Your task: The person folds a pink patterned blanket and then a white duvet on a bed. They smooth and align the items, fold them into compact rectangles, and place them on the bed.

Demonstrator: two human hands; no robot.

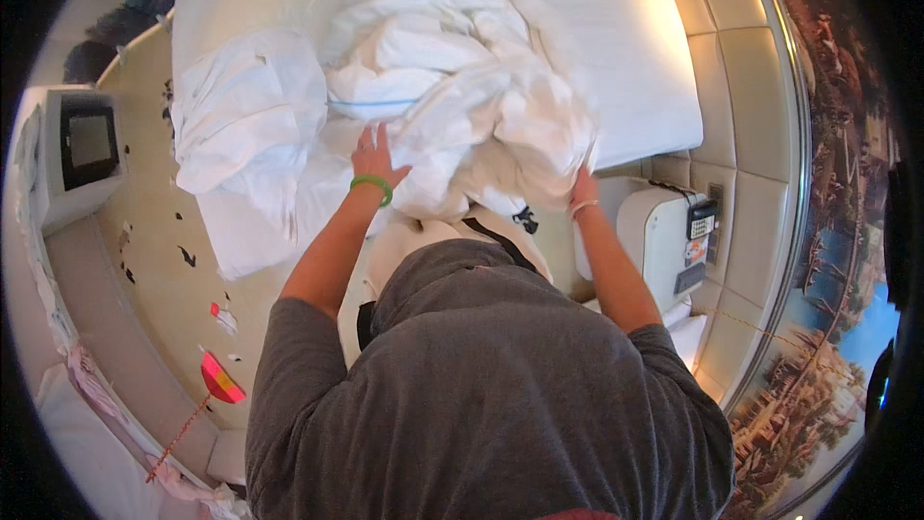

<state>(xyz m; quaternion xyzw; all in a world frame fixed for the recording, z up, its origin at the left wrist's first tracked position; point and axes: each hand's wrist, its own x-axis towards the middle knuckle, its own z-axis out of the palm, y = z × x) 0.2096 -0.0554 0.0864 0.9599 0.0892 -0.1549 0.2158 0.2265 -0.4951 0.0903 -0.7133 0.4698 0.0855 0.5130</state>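
A rumpled white duvet [433, 79] with a blue stripe at one fold lies heaped on the bed in front of me. My left hand [374, 157], with a green bangle at its wrist, is spread flat at the heap's near left side; whether it presses on the cloth I cannot tell. At the near right corner of the heap, my right hand [583, 191] grips the duvet's edge, its fingers partly hidden by cloth. Another bundle of white bedding [253, 108] sits to the left. Under both, a white-covered mattress [635, 87] shows on the right.
A white bedside cabinet [646, 231] carrying a dark telephone [700, 219] stands to my right, against a padded wall panel [761, 115]. Scraps litter the floor [155, 282] at left, near a red-and-yellow broom [224, 378]. A dark-fronted appliance [89, 141] is farther left.
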